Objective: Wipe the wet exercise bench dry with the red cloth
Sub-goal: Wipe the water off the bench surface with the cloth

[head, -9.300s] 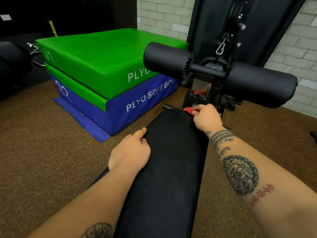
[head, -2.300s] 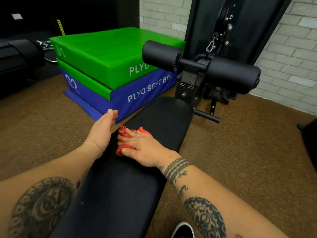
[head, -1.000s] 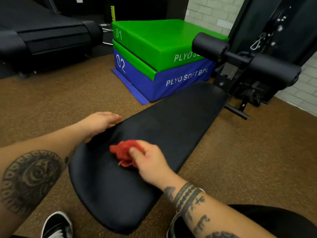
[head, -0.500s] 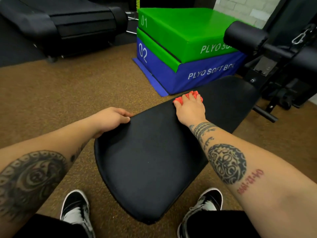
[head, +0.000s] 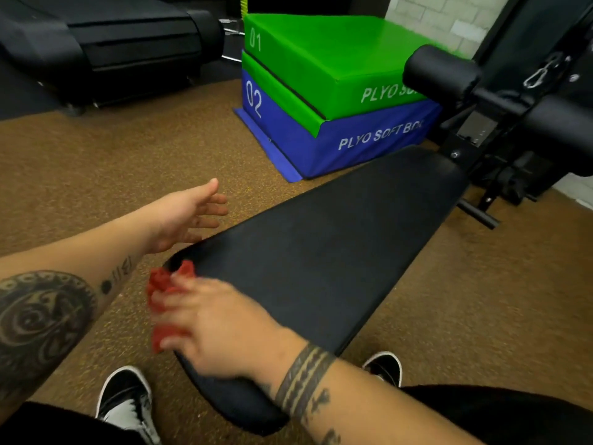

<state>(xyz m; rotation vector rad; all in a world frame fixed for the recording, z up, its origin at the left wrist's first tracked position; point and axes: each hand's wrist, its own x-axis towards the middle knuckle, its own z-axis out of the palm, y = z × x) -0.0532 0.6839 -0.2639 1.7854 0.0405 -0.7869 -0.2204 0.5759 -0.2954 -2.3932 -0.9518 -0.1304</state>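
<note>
1. The brown speckled rubber floor (head: 96, 155) carries everything in front of you.
2. The long black padded exercise bench (head: 321, 252) runs from between your feet toward the upper right, ending near a black foam roller pad (head: 439, 72).
3. A green soft plyo box (head: 321, 59) sits stacked on a blue soft plyo box (head: 353, 146), beyond the bench's left edge.
4. Your right hand (head: 218, 329) lies on the bench's near left corner, fingers stretched flat, pressing the cloth down.
5. Your left hand (head: 186, 213) is open, fingers spread, just off the bench's left edge; I cannot tell whether it touches.
6. The crumpled red cloth (head: 160, 284) sits under your right fingers, spilling over that edge.
</note>
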